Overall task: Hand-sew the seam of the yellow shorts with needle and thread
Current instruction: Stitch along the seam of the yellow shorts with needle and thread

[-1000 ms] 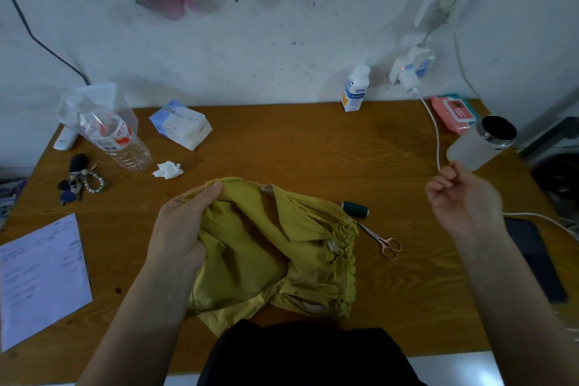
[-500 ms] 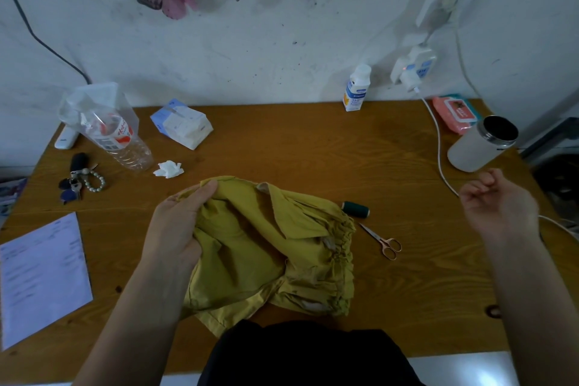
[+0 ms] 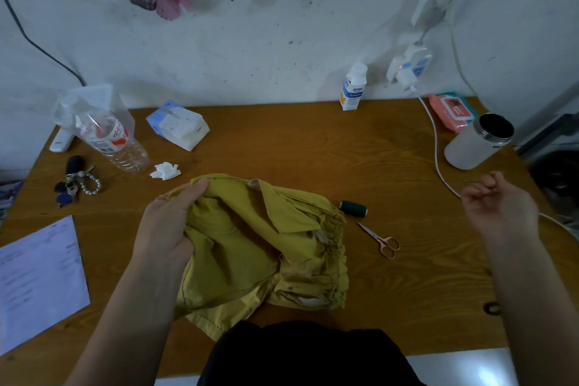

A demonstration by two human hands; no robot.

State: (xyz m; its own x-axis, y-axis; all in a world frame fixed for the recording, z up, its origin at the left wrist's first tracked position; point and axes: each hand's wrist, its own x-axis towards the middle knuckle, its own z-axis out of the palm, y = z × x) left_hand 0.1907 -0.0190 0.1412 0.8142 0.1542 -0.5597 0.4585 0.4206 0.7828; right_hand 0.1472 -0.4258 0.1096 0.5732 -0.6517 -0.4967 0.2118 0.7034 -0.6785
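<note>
The yellow shorts lie crumpled on the wooden table in front of me. My left hand grips their upper left edge, thumb on top of the fold, where a short line of dark stitches shows. My right hand is held up far to the right, apart from the cloth. Its thumb and fingertips pinch together as on the needle, which is too thin to make out, as is the thread. A dark green thread spool and small scissors lie just right of the shorts.
A white charging cable runs under my right hand, with a white cup and pink wipes behind. Back left are a plastic bottle, a tissue pack, a crumpled tissue and keys. A paper sheet lies at the left edge.
My right hand has swung out to the right, away from the shorts. My left hand keeps its grip on the seam edge, and the cloth has barely shifted.
</note>
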